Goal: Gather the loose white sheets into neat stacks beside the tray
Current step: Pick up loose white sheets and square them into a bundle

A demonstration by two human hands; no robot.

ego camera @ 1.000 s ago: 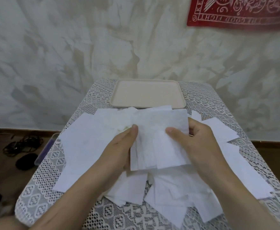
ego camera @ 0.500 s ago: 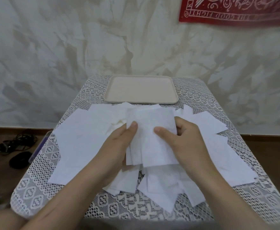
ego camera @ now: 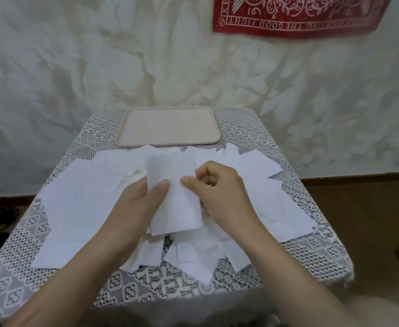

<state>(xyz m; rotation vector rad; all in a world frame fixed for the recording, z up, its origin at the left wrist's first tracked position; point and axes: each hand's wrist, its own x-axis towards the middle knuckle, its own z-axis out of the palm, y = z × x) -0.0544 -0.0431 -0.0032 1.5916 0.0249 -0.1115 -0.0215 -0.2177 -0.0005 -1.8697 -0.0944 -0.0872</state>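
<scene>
A mottled pale wall (ego camera: 75,67) is filling the upper half of the view. A red printed cloth (ego camera: 300,17) is hanging on it at the upper right. Below it, a table under a white lace cloth (ego camera: 300,267) is running away from the person toward the wall.

The loose white sheets (ego camera: 80,208) are lying spread over the middle of the table, overlapping one another at mixed angles. Their corners are pointing every way, and the farthest ones are reaching up to the near rim of the tray. The beige tray (ego camera: 167,126) is sitting flat at the far edge of the table. Its long axis is running left to right and nothing is lying in it.

A narrow bundle of sheets (ego camera: 174,208) is being held above the middle of the spread. Its long axis is running from the person toward the tray, with the far end leaning slightly left. Its near edge is hanging over the sheets below.

The left hand (ego camera: 134,204) is gripping the bundle's left edge, with the thumb pressing on the top face and the fingers hidden underneath. The right hand (ego camera: 224,194) is pinching the right edge. Its thumb is lying on top close to the left thumb, and its fingers are curled in tightly beside the bundle. In all, 2 hands are sharing 1 bundle.
</scene>
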